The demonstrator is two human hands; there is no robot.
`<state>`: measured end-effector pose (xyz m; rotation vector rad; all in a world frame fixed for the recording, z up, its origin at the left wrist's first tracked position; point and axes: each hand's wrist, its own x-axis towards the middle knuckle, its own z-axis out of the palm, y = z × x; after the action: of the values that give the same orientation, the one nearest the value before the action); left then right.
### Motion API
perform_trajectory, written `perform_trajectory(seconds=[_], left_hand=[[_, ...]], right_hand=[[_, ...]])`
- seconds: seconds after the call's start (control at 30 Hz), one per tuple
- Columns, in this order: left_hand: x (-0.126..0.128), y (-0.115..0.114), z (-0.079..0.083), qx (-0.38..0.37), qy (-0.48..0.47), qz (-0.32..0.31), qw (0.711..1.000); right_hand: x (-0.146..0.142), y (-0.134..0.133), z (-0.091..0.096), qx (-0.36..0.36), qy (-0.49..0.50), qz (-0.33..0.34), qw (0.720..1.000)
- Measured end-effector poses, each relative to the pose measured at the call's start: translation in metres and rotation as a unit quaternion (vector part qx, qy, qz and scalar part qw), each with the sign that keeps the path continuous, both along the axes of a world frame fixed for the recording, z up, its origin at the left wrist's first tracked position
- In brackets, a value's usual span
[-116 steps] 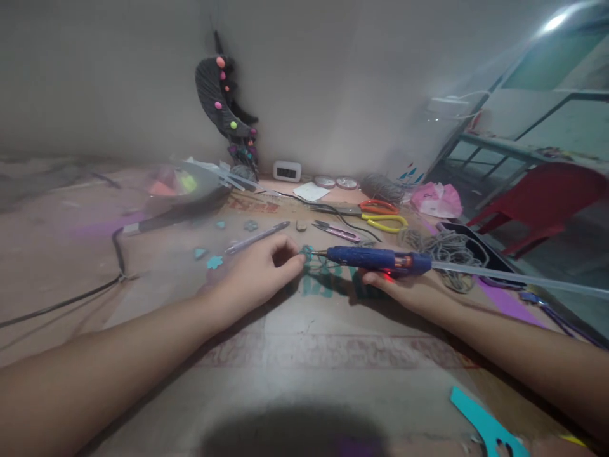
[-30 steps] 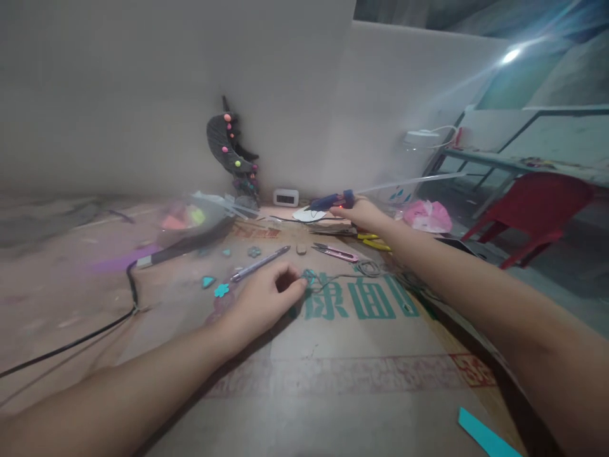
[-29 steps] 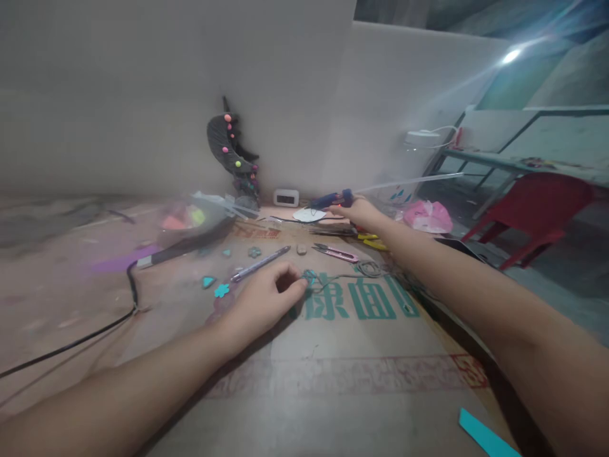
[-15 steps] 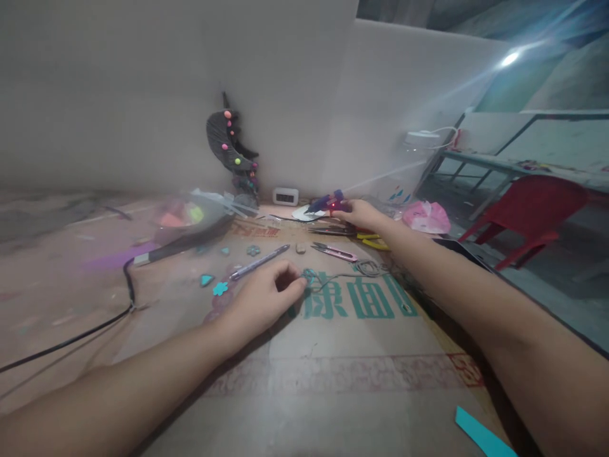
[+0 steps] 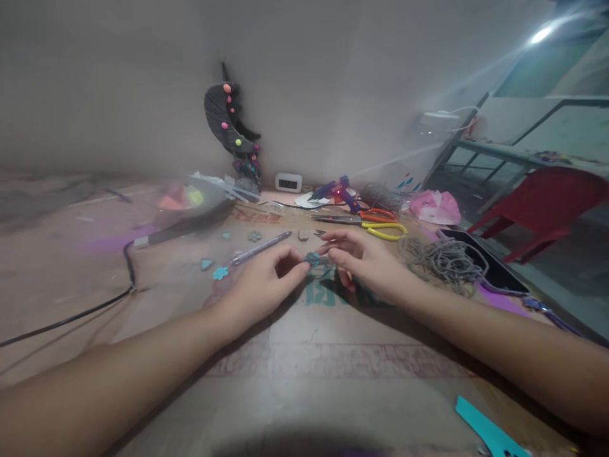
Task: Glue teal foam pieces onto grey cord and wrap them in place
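My left hand (image 5: 273, 273) pinches a small teal foam piece (image 5: 313, 259) between thumb and forefinger, just above the mat. Its exact shape is partly covered by the fingers. From the other side, my right hand (image 5: 359, 257) comes close to the piece, fingers bent but apart; whether a fingertip touches it I cannot tell. Left of the hands lie a teal flower cutout (image 5: 220, 273), a teal heart-like cutout (image 5: 206, 264) and a greyish flower (image 5: 255, 235). A pen (image 5: 261, 247) rests just beyond my left hand. Thread snips beyond my right hand are mostly hidden.
Behind the hands are a purple glue gun (image 5: 337, 190), yellow-and-orange-handled scissors (image 5: 380, 225) and a small digital clock (image 5: 288, 183). Tangled grey yarn (image 5: 451, 260) lies over a dark tablet (image 5: 504, 270) at right. A decorated moon (image 5: 221, 117) stands against the wall. A teal strip (image 5: 485, 425) lies front right.
My right hand has let go of the glue gun, which now stands at the back, and has come down beside the teal piece. My left hand keeps its pinch. The view has shifted slightly.
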<state>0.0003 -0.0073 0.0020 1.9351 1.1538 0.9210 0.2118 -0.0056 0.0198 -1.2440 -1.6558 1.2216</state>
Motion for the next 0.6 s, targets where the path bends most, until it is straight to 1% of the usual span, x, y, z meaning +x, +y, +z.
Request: perform_trajectory(seconds=[0.07,0.13,0.3,0.37,0.47,0.6], left_hand=[[0.0,-0.001,0.001,0.004,0.001,-0.004,1.0],[0.001,-0.002,0.002,0.004,0.0,-0.001,1.0],[0.002,-0.002,0.005,0.006,0.0,0.002,1.0],[0.002,-0.003,0.006,0.008,0.009,0.004,1.0],[0.001,-0.003,0.006,0.021,0.025,0.01,0.999],[0.001,-0.004,0.006,0.025,0.018,0.004,1.0]], right_hand=[[-0.003,-0.003,-0.004,-0.028,0.013,0.011,0.999],[-0.004,-0.005,-0.006,-0.033,0.009,0.017,0.999],[-0.005,-0.007,-0.008,0.031,-0.034,-0.013,0.999],[-0.006,-0.009,-0.008,0.048,-0.048,-0.015,0.998],[-0.007,-0.012,-0.006,0.05,-0.042,-0.001,0.998],[-0.009,-0.014,-0.005,0.038,-0.032,0.038,0.998]])
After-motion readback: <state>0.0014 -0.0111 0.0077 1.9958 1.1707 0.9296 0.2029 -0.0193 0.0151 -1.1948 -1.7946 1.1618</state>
